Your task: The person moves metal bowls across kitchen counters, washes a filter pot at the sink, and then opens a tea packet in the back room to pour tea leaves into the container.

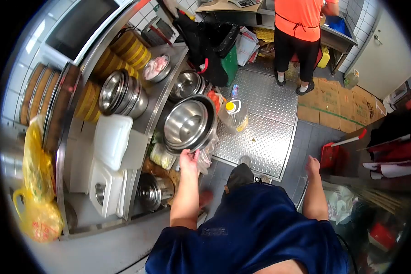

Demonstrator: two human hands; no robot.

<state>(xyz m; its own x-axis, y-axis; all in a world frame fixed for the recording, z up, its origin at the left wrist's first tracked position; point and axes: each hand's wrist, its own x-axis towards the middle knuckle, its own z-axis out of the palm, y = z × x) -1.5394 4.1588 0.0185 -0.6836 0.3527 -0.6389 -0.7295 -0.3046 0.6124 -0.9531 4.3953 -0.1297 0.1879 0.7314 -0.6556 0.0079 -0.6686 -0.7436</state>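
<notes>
My left hand (189, 160) is closed on the near rim of a steel basin (186, 124), which is nested in a wider, darker one at the front of the steel shelving. The fingers are partly hidden under the rim. A clear plastic bag (208, 155) hangs just right of these basins. Away from the shelves, my right hand (313, 165) hangs in the air at my side over the dark floor tiles. Its fingers are turned away and hard to make out, and I see nothing held in it. Nearest to it is a red dustpan (329, 155).
Steel shelving (139, 125) on the left holds stacked steel bowls (123, 96) and white plastic containers (112, 141). A big oil bottle (233, 118) stands on the metal plate floor (265, 132). Ahead, a person in an orange shirt (297, 20) stands by a sink (347, 34).
</notes>
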